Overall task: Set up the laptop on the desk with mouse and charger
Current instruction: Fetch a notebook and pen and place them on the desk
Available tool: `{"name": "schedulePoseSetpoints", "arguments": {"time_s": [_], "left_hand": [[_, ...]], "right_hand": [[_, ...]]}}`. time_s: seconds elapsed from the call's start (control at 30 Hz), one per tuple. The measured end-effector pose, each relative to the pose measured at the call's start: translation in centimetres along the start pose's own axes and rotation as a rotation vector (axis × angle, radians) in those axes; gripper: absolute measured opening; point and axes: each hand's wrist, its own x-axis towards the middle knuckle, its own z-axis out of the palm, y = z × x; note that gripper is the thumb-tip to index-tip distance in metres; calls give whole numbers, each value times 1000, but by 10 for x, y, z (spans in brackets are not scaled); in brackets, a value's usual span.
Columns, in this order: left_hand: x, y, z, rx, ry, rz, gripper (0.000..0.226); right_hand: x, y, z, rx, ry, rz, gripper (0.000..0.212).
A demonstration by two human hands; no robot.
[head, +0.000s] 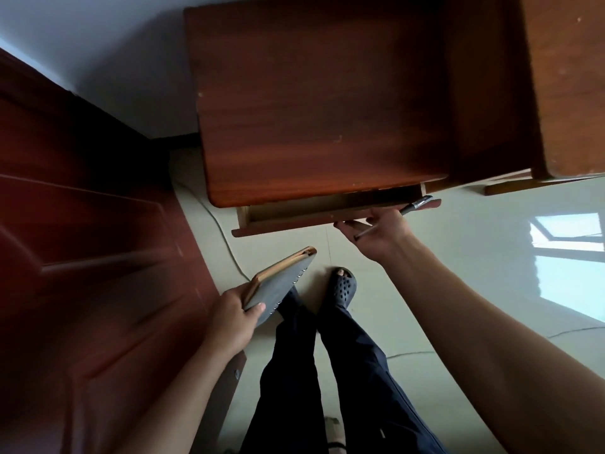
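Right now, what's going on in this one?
A person stands at a wooden desk. The left hand grips a grey spiral notebook, held low near the legs. The right hand holds a pen while its fingers touch the front of the drawer, which is partly open. No laptop is in view.

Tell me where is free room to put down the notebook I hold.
For the notebook, the desk top is bare from its left edge by the wall to the raised wooden block on the right. The drawer is open only a little, and the right hand with the pen crowds its front.
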Motion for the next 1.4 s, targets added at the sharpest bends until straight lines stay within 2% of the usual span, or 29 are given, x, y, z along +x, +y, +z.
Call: {"name": "schedulePoseSetpoints", "arguments": {"time_s": [0.1,0.2,0.27,0.37,0.47,0.5,0.57,0.73,0.8,0.97,1.07,1.2,1.3,1.4], "left_hand": [[-3,-3,0,55,-20,41,17],[-8,-6,3,75,-25,69,23],[-11,-7,6,83,7,118,29],[-16,-5,5,196,63,280,41],[-19,1,1,437,89,455,59],[-20,5,-1,506,105,498,62],[-26,14,-3,601,112,555,65],[-49,54,-11,753,20,644,66],[-65,76,-16,826,9,706,66],[-108,143,-23,935,52,958,60],[-133,199,-18,1030,64,1111,59],[-181,287,9,1119,157,1309,53],[-194,329,22,1114,234,1393,52],[-234,389,61,1111,281,1492,48]], "right_hand": [[0,-4,12,42,-30,-17,32],[1,-8,26,145,-120,20,17],[4,-10,34,168,-147,37,18],[5,-8,35,94,-163,27,24],[3,-6,23,-51,-136,-20,28],[1,-7,17,-142,-115,-49,28],[-9,-8,4,-480,1,-146,27],[-50,-11,-60,-1593,325,-567,37],[-81,-16,-91,-1756,386,-635,39],[-162,-35,-162,-1814,534,-737,41],[-211,-60,-199,-1769,651,-794,40],[-281,-102,-262,-1692,839,-891,40],[-306,-121,-284,-1712,879,-953,39],[-353,-146,-338,-1703,972,-1065,37]]}}
